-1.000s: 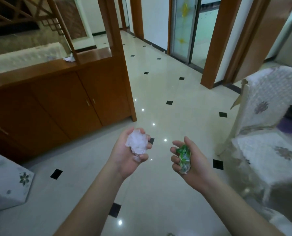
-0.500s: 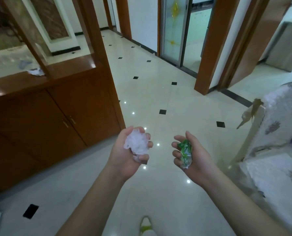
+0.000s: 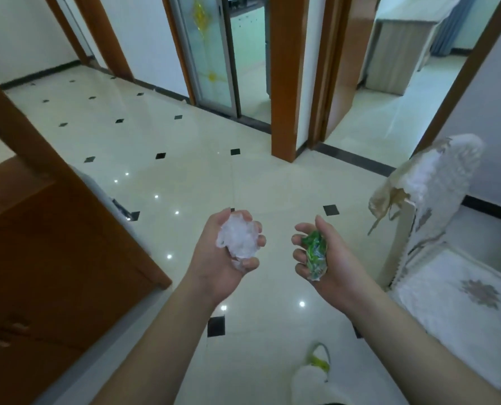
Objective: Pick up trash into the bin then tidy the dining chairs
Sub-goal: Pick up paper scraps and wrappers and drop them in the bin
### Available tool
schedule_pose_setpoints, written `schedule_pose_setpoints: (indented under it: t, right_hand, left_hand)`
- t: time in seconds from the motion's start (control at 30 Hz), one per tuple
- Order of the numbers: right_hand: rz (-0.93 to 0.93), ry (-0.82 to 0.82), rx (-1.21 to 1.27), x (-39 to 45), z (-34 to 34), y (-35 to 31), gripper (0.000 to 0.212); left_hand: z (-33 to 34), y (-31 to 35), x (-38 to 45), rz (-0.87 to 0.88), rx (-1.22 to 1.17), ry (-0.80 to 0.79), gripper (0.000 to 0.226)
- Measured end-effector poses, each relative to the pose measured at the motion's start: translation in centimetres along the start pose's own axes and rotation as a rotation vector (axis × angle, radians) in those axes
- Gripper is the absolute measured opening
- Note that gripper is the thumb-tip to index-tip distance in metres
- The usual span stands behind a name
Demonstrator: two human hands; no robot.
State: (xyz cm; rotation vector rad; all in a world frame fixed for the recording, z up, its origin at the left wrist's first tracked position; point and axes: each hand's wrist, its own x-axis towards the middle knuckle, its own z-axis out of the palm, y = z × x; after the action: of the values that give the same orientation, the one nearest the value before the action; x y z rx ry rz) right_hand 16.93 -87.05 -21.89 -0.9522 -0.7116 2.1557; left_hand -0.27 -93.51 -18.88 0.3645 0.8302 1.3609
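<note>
My left hand [image 3: 217, 267] is held palm up in front of me, fingers curled round a crumpled wad of clear white plastic [image 3: 239, 239]. My right hand [image 3: 331, 267] is beside it, palm up, gripping a crumpled green and clear wrapper [image 3: 316, 252]. A dining chair [image 3: 447, 258] with a white lace cover stands at the right, its seat towards me. No bin is in view.
A brown wooden cabinet [image 3: 53, 258] fills the left side. Glossy cream floor tiles with small black diamonds [image 3: 234, 152] stretch ahead to a glass sliding door [image 3: 208, 54] and an open doorway [image 3: 389, 83]. A white and yellow-green slipper [image 3: 313, 372] shows below.
The view has swung right and moved forward: the cabinet slid left, the doorways came closer. Both hands keep their trash in the same pose.
</note>
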Motion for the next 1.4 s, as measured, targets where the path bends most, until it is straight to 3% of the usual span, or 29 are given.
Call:
schedule_pose_setpoints:
  t: [0.4,0.73,0.9,1.07,1.4]
  right_hand:
    - [-0.046,0.104,0.052,16.5,-6.3,-16.5,0.033]
    - [-0.043,0.123,0.082,31.0,-6.5,-23.6,0.032]
    - [-0.083,0.163,0.044,38.9,-4.8,-27.5,0.034]
    - [-0.147,0.27,0.014,44.7,-4.5,-32.2,0.036]
    - [-0.351,0.365,0.261,53.1,-13.0,-42.6,0.031]
  left_hand:
    - [9.1,4.6,23.7,0.002,0.062,-0.059,0.026]
    - [7.0,10.3,39.4,-0.058,-0.014,-0.041,0.029]
    - [5.5,15.1,48.5,-0.097,-0.002,-0.101,0.029]
    - [6.3,19.0,57.2,-0.163,0.039,-0.265,0.042]
    - [15.6,17.4,75.0,-0.326,0.167,-0.329,0.031]
